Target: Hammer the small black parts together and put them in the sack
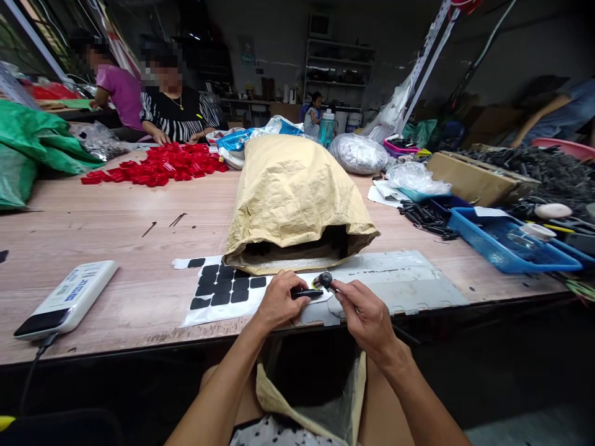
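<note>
Dim workshop, shelving on the back wall. Wood-grain bench [116, 217], left to right: green bags [32, 145]; white power bank [65, 297] near the front edge; red parts heap [155, 166] at the far side, before two seated people; backing sheet [211, 310] of black square pads; tan paper sack [292, 192] lying mouth-forward; grey plate [404, 282]; blue tray [506, 251]. Left hand [279, 301] fingers closed round the shaft of a small black part [310, 292]; right hand [366, 317] fingers pinch its rounded head. Part held over the near bench edge, just in front of the sack mouth
</note>
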The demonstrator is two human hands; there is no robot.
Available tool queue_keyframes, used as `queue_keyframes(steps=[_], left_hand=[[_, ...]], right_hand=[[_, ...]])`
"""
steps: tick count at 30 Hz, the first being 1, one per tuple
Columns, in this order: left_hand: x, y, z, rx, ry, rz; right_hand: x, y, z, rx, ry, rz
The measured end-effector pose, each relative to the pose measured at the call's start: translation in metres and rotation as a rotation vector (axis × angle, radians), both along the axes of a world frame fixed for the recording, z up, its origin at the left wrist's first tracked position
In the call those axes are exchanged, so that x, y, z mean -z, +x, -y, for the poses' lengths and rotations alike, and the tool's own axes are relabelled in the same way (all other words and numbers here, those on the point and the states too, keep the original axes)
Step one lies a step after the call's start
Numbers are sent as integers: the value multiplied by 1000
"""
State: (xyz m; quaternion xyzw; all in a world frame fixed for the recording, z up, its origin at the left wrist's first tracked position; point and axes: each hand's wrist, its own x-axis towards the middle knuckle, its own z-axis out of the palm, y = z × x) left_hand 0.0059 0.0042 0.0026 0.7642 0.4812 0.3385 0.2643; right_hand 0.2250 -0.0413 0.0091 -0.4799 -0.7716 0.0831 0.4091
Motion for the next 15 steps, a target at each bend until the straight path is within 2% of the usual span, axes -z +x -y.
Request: queue_keyframes(steps=[5,10,15], left_hand=[[3,0,-1,-5,-3,4],[4,0,0,-13,-5,3],[4,0,0,-16,-10,1]], right_hand=[[2,-11,5,7,119,66],[5,-14,7,34,76,239],[1,-6,5,97,153,109]])
